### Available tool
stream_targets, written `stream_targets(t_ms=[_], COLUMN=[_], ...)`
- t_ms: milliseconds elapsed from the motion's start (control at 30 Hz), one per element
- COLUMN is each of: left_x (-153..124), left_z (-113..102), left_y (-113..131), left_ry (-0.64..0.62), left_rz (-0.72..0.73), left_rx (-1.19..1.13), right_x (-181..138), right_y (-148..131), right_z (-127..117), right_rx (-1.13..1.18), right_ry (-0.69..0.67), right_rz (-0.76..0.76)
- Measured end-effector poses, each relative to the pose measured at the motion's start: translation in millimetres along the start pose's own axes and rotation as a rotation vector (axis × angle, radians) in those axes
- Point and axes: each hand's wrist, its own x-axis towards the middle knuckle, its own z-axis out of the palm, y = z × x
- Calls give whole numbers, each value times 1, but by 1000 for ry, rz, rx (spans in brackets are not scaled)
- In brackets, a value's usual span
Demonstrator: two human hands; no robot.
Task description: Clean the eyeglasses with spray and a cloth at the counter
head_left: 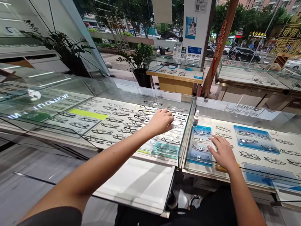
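Note:
My left hand [161,122] is over the left glass display case [152,92], its fingers curled down beside several dark-framed eyeglasses [173,141]. Its fingertips are partly hidden, and I cannot make out what is between them. Rows of glasses fill the white bed around it. My right hand [222,151] hovers at or rests on the top of the right display case [256,116]; its fingers are spread and hold nothing. Close to its fingertips, several glasses lie on a blue card [201,160]. A small white spray bottle [196,118] stands upright at the left end of this case.
A white drawer [138,183] is pulled out below the left case, towards me. An orange-yellow object [221,168] shows under my right wrist. Farther off stand a small display counter [175,78], a potted plant [141,64] and a slanting wooden post [217,52].

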Motion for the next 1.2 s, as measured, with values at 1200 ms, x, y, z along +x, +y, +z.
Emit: stream_targets(t_ms=[1200], left_x=[-70], left_z=[119], left_y=[-7], left_ry=[-177], left_rz=[-133], left_rx=[-26], right_x=[-4], right_y=[-2], right_z=[-8], right_rx=[-10], right_ry=[-30], right_rz=[19])
